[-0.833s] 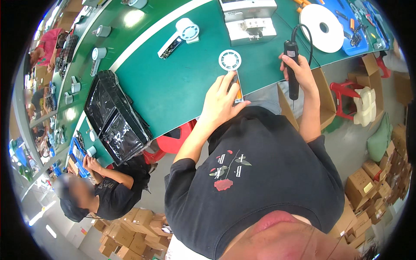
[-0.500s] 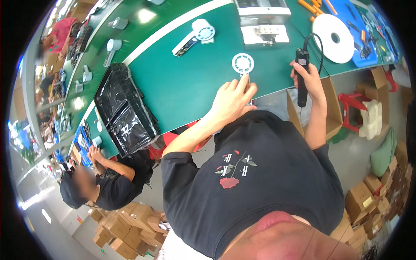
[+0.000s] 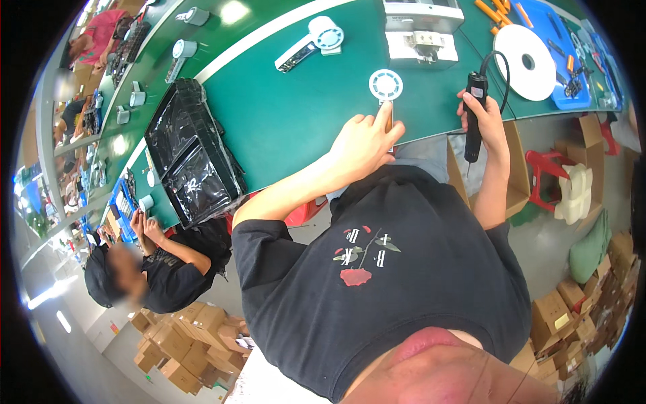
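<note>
My left hand [image 3: 363, 145] rests on a small handheld fan [image 3: 385, 85] near the table's front edge. Its index finger reaches the neck below the round, white, slotted head, and the other fingers curl over the handle, hiding most of it. Off to the right, my right hand [image 3: 486, 120] is wrapped round a black electric screwdriver [image 3: 475, 114], whose thin bit points down toward me, apart from the fan. A cord loops from the screwdriver's top. Farther back lies another fan [image 3: 326, 34] with its handle open and a circuit board showing.
Behind the fan stands a grey-and-white boxy device [image 3: 424, 44]. A white disc [image 3: 531, 64] and a blue tray [image 3: 572, 94] of small parts lie at right. A black plastic-wrapped tray [image 3: 195, 158] sits at left; a co-worker [image 3: 161, 269] is beyond it. A carton [image 3: 517, 168] stands below the table edge.
My left hand and the fan sit slightly farther up in the picture, and the index finger now extends onto the fan's neck. My right hand still grips the screwdriver. The whole view has shifted slightly.
</note>
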A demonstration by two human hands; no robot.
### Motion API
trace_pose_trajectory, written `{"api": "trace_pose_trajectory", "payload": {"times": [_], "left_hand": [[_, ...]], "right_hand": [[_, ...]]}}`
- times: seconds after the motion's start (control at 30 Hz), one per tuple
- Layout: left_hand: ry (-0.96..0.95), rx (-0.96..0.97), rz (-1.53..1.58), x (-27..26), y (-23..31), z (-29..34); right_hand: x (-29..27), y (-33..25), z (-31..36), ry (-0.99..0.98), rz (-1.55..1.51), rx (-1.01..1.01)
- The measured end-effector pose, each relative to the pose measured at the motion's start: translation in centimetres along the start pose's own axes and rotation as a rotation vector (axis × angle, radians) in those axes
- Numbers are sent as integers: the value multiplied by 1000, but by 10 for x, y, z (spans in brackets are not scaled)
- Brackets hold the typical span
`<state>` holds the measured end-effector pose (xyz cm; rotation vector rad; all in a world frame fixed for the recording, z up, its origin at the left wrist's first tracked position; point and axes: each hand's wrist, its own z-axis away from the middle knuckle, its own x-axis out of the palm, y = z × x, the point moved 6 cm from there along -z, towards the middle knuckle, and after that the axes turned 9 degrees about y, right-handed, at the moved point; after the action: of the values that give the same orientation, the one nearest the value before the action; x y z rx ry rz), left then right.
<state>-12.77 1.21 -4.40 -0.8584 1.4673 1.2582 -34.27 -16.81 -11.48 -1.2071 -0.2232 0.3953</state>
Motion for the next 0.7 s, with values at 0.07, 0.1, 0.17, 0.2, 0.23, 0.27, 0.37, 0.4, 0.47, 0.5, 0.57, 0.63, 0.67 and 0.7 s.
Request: {"api": "trace_pose_trajectory", "payload": {"times": [0.07, 0.1, 0.17, 0.2, 0.23, 0.27, 0.37, 0.4, 0.47, 0.5, 0.57, 0.63, 0.67, 0.7], "left_hand": [[63, -22, 104, 0, 2, 6], [93, -31, 153, -1, 3, 9], [140, -50, 255, -6, 3, 16], [162, -60, 305, -8, 2, 19], [176, -85, 343, -8, 1, 21], [195, -116, 384, -5, -1, 23], [269, -158, 479, 1, -7, 28], [298, -167, 505, 3, -8, 30], [354, -125, 480, 4, -10, 28], [381, -104, 466, 2, -10, 28], [432, -95, 446, 2, -4, 26], [468, -68, 403, 3, 0, 23], [480, -46, 371, 4, 2, 22], [493, -25, 340, 5, 4, 21]], "right_hand": [[-1, 3, -5, -7, 52, -7], [-2, 4, -5, -10, 75, -11], [-2, 2, -2, 12, 41, -6], [0, -1, -1, 19, 20, -10], [1, -4, 0, 26, -1, -14], [2, -6, 0, 21, 14, -4], [1, -2, -1, -3, 12, 5], [0, -2, -1, -2, 9, 2], [0, -2, -1, 0, -1, -4], [0, -2, -1, 6, -1, -4], [0, -3, 0, 23, -1, -4], [2, -3, 0, 13, 2, -12], [2, -4, 0, 9, 6, -16], [1, -2, -1, 1, 12, -17]]}}
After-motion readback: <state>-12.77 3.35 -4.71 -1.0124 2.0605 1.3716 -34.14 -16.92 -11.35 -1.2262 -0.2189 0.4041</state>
